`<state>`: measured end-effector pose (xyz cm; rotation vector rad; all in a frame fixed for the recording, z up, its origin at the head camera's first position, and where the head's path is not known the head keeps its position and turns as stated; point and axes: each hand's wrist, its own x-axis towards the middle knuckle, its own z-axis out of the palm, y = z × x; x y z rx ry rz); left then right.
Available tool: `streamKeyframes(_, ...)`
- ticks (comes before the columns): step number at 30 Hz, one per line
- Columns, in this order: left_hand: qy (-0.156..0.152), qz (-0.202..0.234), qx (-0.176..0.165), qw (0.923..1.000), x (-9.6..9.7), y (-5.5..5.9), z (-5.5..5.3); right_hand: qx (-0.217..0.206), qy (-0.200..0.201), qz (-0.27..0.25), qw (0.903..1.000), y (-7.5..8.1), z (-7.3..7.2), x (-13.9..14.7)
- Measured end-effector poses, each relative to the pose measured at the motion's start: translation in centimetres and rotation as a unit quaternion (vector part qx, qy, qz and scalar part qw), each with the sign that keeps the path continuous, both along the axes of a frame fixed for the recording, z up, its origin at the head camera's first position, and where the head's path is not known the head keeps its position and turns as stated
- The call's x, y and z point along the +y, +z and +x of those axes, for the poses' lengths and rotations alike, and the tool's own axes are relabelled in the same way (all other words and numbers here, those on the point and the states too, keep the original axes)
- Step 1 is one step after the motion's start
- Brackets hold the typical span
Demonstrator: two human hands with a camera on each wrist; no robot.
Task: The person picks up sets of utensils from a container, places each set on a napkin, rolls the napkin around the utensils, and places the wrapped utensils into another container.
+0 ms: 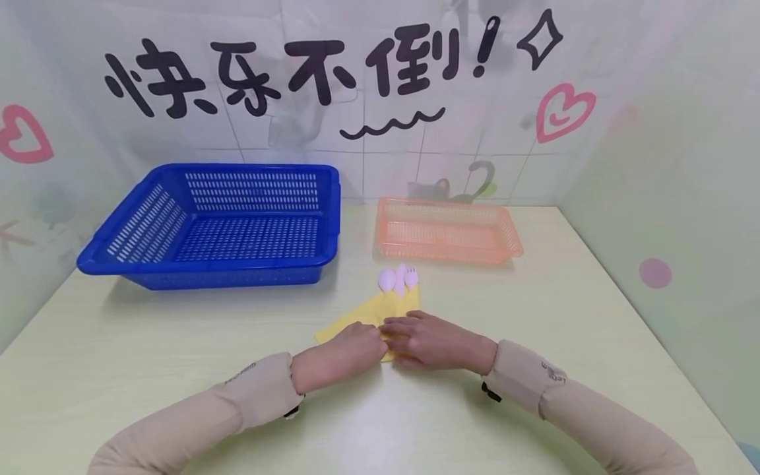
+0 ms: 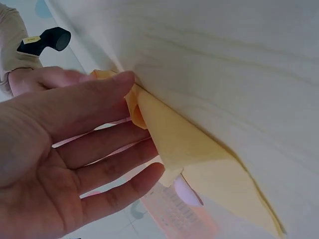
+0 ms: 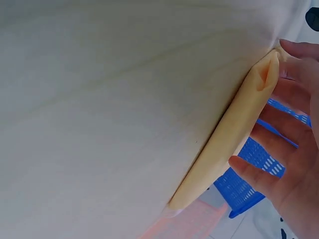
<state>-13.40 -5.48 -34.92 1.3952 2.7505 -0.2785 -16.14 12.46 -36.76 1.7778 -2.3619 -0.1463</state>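
Observation:
A yellow napkin [image 1: 362, 319] lies in the middle of the table, partly folded over a pale pink spoon [image 1: 387, 280], knife [image 1: 400, 278] and fork [image 1: 411, 277]. Their heads stick out at its far edge; the handles are hidden. One corner of the napkin spreads flat to the left. My left hand [image 1: 347, 353] pinches its near folded edge, thumb in front, as the left wrist view shows. Beside it, my right hand [image 1: 430, 340] rests with lightly bent, spread fingers on the folded right part. A rolled edge shows next to those fingers in the right wrist view.
A large blue basket [image 1: 237, 266] stands at the back left. To its right, behind the cutlery, sits a smaller pink-orange basket [image 1: 445, 254]. A printed curtain [image 1: 332, 138] hangs behind the table [image 1: 190, 343] and along both sides.

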Motion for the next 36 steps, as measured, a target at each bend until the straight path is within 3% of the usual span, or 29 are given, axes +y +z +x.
streamKeyframes(9, -0.035, 0.026, 0.036, 0.9984, 0.1, -0.2, -0.5, -0.013, 0.003, -0.08, 0.9967, -0.5, -0.3, -0.7)
streamKeyframes(20, -0.064, -0.005, 0.058, 0.9962, 0.1, -0.6, -0.3, -0.013, 0.017, -0.066, 0.9976, -0.1, -0.4, -0.5)
streamKeyframes(29, -0.092, -0.042, 0.132, 0.9861, 0.2, -1.2, 0.1, -0.034, 0.022, -0.057, 0.9975, -0.1, -0.4, 0.0)
streamKeyframes(36, -0.114, -0.039, 0.134, 0.9837, -0.2, -1.1, 0.2, -0.032, 0.022, -0.061, 0.9974, -0.4, -0.7, 0.0)
